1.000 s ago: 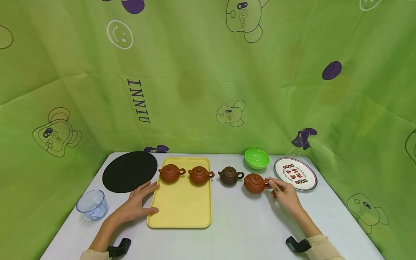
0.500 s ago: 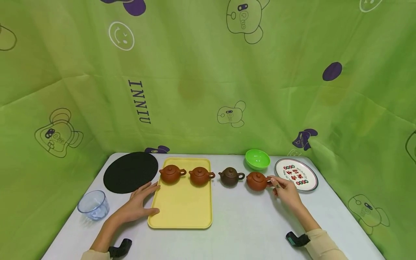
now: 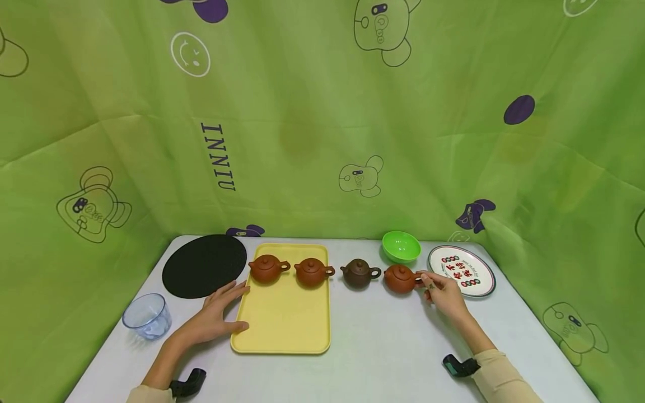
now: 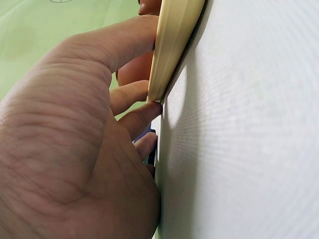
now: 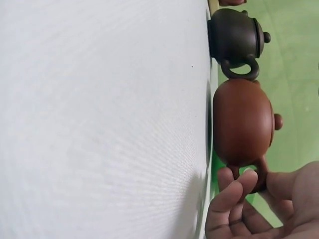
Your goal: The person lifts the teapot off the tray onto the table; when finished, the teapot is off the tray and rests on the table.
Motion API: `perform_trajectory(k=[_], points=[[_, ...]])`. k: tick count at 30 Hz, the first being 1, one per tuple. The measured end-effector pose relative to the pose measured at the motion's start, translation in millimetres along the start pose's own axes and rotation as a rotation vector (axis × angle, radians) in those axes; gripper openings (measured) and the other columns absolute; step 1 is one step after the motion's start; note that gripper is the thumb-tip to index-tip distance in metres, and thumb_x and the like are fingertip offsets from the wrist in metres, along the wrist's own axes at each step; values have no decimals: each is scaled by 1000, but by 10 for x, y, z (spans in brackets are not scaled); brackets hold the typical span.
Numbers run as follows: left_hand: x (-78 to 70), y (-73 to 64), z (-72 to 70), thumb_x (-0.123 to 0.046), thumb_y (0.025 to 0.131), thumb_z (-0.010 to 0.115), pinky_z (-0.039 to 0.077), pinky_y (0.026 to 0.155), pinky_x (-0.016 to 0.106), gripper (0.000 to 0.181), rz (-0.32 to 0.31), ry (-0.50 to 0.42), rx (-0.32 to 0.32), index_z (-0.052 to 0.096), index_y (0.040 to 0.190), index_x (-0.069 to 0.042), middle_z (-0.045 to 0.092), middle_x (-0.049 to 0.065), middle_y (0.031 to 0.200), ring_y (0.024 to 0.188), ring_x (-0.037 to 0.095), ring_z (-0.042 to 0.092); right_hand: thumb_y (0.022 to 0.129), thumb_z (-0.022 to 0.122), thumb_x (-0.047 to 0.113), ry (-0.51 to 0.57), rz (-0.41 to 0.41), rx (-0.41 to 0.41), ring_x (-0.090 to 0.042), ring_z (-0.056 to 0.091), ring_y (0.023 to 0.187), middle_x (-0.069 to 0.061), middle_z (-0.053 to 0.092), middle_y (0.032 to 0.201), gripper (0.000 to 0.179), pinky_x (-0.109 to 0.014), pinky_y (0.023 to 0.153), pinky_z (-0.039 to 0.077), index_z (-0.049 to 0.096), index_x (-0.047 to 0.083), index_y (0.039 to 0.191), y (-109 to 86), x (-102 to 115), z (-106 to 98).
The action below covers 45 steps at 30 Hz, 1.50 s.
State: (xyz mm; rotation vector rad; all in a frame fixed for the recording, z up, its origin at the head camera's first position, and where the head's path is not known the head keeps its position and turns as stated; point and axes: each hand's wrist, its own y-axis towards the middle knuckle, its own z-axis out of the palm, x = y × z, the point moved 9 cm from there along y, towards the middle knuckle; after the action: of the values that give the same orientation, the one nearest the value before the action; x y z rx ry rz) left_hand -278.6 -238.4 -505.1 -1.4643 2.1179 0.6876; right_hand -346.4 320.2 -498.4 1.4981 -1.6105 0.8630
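Thumb and fingers of my right hand point(image 3: 445, 296) pinch the handle of a reddish-brown teapot point(image 3: 400, 280), which is upright with its spout to the left. Whether its base touches the table cannot be told. Just left of it stands a dark brown teapot point(image 3: 358, 274), its handle close to the held pot's spout end in the right wrist view. My left hand point(image 3: 211, 316) lies spread along the left side of a yellow tray point(image 3: 284, 319), thumb and fingertips touching the rim. On the tray's back part sit two more reddish-brown teapots, one left point(image 3: 266, 270) and one right point(image 3: 311, 273).
A green bowl point(image 3: 401, 247) stands behind the held teapot, and a printed oval plate point(image 3: 484, 274) lies right of it. At the left are a black round mat point(image 3: 204, 266) and a clear bluish glass bowl point(image 3: 147, 317). Green cloth point(image 3: 282, 112) walls the table's back and sides.
My right hand has shifted the held teapot slightly back and to the right, with most of that in the first half second. The left hand has stayed at the tray's edge.
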Motion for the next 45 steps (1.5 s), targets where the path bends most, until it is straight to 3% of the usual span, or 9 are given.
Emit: perform_trajectory(k=[23,35,40,45], points=[[21,-2,25,-38,80,90,18,113,84,82,-17,-1,17,57,150,-11,47,18,166,156,52,26,111,56,25,1,52,1,-6,64,63,-19,82,107,44,-23,57,53,60,0,147,21,-89,25],[7,4,-2,-39,81,89,17,114,84,82,-11,-1,14,56,151,-10,46,19,166,156,53,25,111,57,23,-39,40,-43,-9,68,63,-28,78,110,43,-25,58,57,60,-1,147,-13,4,16],[4,1,-4,-39,81,88,16,113,85,82,-5,-10,12,56,151,-10,47,19,165,156,53,26,111,55,21,-61,32,-65,-11,68,65,-32,71,126,43,-27,57,56,57,1,149,-53,91,-7],[10,-4,0,-40,82,88,14,113,85,82,-13,-21,16,56,152,-9,46,19,166,157,52,24,109,59,20,-57,-3,-95,-6,72,75,-33,64,140,45,-26,64,61,55,1,150,-90,234,-25]])
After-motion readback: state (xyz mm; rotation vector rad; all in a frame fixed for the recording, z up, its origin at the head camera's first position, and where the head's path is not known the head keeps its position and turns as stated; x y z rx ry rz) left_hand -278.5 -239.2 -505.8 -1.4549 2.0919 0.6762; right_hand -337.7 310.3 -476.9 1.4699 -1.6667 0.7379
